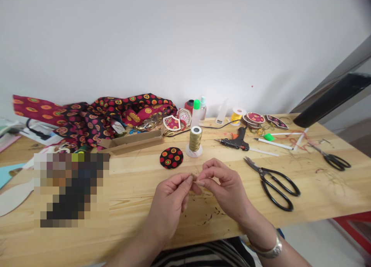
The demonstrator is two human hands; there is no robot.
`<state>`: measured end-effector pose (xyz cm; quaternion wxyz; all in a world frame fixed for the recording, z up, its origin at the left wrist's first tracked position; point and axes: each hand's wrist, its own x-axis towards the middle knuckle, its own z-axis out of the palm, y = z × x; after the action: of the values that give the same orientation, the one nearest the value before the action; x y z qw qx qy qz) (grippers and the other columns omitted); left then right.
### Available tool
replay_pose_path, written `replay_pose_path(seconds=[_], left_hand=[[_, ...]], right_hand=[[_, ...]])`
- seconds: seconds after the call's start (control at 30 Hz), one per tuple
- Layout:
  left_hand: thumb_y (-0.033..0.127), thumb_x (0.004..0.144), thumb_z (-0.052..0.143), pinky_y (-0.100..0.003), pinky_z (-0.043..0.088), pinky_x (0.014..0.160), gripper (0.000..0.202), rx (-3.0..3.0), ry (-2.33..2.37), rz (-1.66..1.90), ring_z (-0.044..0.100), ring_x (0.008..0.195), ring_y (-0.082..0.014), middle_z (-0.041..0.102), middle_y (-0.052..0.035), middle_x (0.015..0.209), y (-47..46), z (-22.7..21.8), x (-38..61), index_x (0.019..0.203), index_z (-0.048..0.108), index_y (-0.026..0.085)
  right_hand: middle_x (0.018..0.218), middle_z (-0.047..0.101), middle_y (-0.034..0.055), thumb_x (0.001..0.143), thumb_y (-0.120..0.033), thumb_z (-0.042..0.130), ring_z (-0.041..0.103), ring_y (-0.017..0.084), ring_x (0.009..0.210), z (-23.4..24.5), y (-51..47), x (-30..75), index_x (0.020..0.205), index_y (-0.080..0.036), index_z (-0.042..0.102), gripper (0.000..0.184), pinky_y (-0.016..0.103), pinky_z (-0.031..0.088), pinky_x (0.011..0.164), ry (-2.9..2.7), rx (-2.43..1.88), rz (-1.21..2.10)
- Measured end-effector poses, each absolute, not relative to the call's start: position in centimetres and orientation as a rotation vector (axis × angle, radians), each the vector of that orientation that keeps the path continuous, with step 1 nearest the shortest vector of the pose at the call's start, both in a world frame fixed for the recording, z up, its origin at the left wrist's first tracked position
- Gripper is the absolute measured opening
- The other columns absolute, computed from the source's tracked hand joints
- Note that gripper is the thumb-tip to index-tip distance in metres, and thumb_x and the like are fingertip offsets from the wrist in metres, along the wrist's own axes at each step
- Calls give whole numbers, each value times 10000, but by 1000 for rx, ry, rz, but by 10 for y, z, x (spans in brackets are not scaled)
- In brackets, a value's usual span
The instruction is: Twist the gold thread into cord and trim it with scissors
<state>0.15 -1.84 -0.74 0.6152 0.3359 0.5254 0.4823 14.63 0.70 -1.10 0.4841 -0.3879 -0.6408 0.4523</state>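
Close together over the near middle of the table, my left hand (173,192) and my right hand (226,187) are both closed in a pinch. Between their fingertips runs a short, fine strand of gold-coloured thread (195,178); most of it is hidden by the fingers. Just beyond the hands stands a spool of gold thread (196,140) on a white base. To its left lies a round, fabric-covered disc (171,158), black with red and yellow motifs. Large black-handled scissors (268,178) rest to the right of my right hand, blades pointing away.
Behind are a cardboard tray (135,142), patterned cloth (95,118), a green-capped bottle (196,112) and a black glue gun (238,140). Smaller scissors (333,158) lie at right. Dark scraps (213,216) dot the near table. A black lamp-like bar (333,100) juts in from the right.
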Motion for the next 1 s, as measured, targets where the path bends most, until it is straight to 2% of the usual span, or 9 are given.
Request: replay_pose_path(seconds=[0.2,0.37,0.6,0.67,0.77,0.83,1.0], left_hand=[[320,701,714,-165,221,371,179,709,1180,1130,301,390,-36,471,59,459,-18,-5,3,750,714,148],[313,749,664,-167,221,369,175,781,1147,1088,320,386,-32,596,4,540,-20,-4,3,763,709,144],[320,727,681,-169,198,372,200,765,1181,1075,312,380,-24,502,42,493,-20,-3,3,650,662,137],[321,731,676,-171,199,373,204,767,1173,1071,313,382,-25,497,43,495,-20,-3,3,645,656,136],[310,745,662,-172,202,378,198,773,1161,1060,320,387,-28,498,42,501,-20,-4,2,647,652,139],[302,754,651,-174,205,380,210,783,1155,1053,321,390,-29,496,41,504,-20,-5,2,624,639,138],[296,768,635,-178,211,385,232,818,1141,1038,319,398,-33,490,41,511,-21,-5,1,600,620,137]], right_hand=[[807,485,3,748,-130,694,513,121,764,-8,6,146,729,-224,720,99,247,455,686,-1640,-850,1061],[784,488,-6,738,-84,690,513,114,744,-13,9,142,739,-228,718,148,237,457,670,-1583,-885,951],[803,499,-3,757,-62,659,520,118,778,-14,8,142,760,-209,685,149,238,454,702,-1649,-927,849],[850,511,4,762,-67,655,529,126,829,-15,9,142,826,-219,685,168,247,458,746,-1655,-929,846],[955,543,20,778,-65,634,537,139,917,-15,11,144,1025,-253,662,312,268,456,818,-1681,-901,883],[993,560,28,804,-68,603,547,140,944,-15,13,146,1088,-267,647,350,275,457,838,-1709,-860,943],[922,589,28,817,-124,611,585,138,873,-14,17,147,928,-245,716,195,271,485,785,-1706,-822,1083]])
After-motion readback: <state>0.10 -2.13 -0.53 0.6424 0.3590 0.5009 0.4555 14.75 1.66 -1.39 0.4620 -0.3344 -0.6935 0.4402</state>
